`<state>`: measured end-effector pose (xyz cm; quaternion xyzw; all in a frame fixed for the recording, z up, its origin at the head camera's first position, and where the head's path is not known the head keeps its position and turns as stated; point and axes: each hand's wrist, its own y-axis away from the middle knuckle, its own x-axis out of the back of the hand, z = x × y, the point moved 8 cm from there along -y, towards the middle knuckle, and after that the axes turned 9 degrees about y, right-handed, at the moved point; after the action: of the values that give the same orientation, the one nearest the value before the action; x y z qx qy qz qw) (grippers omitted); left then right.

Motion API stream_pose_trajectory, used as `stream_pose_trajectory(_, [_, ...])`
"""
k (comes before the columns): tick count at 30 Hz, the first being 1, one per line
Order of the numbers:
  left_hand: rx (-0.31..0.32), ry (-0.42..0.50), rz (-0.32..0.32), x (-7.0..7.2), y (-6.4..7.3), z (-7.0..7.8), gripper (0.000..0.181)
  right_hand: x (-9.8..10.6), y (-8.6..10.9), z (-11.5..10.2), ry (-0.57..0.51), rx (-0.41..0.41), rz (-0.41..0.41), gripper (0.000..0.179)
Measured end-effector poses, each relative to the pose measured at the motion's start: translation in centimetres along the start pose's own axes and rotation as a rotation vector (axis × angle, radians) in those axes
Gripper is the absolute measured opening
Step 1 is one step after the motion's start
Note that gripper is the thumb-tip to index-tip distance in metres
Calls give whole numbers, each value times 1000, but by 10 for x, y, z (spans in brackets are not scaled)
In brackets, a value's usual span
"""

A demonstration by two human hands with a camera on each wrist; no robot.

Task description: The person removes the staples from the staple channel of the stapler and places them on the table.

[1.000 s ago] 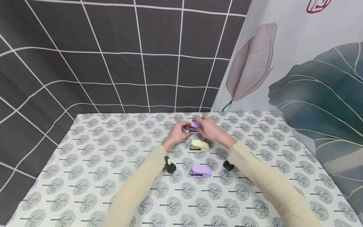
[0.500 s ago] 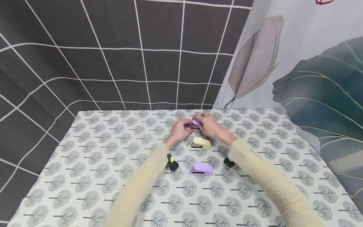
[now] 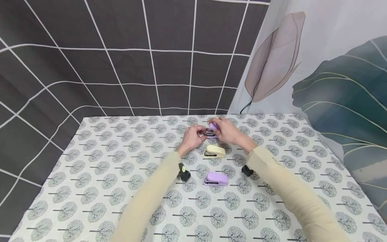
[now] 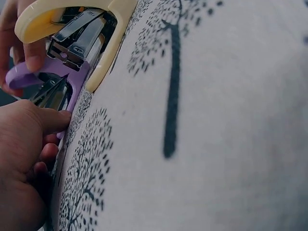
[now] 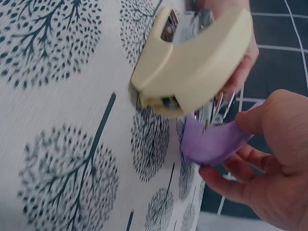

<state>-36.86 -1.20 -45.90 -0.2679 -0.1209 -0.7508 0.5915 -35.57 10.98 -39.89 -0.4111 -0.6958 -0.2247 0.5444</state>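
The farthest of three staplers is purple (image 3: 213,126), and both hands are on it. Its top cover is raised, showing the metal staple channel inside. My right hand (image 3: 227,131) pinches that cover (image 5: 216,144) between thumb and fingers. At the front end of the base, my left hand (image 3: 192,137) holds on with thumb and fingers, the thumb lying along the base (image 4: 72,89) in the left wrist view. Just nearer stands a cream stapler (image 3: 216,151), which overlaps the purple one in both wrist views. No hand touches it.
A second purple stapler (image 3: 216,179) lies nearest, between the forearms. The table wears a white cloth (image 3: 99,188) printed with grey trees. A dark gridded curtain (image 3: 121,67) hangs behind, a leaf-patterned one (image 3: 275,67) at the right.
The purple stapler's cover has tilted farther up and back to the right, with my right hand moving along with it. My left hand stays at the front end. The head view has shifted slightly.
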Motion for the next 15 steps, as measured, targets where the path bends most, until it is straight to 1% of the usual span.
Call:
stream_pose_trajectory(3, [-6, -4, 8, 1, -1, 0, 32, 4, 2, 5, -31, -4, 18, 38])
stream_pose_trajectory(6, [-14, -13, 5, 1, -1, 2, 31, 6, 5, 9, -59, 11, 27, 38])
stream_pose_trajectory(10, [-18, -21, 3, 0, -1, 2, 30, 9, 8, 13, -95, 37, 59, 37])
stream_pose_trajectory(15, [-17, -26, 0, 0, 0, 2, 30, 10, 13, 20, -161, 24, 66, 37])
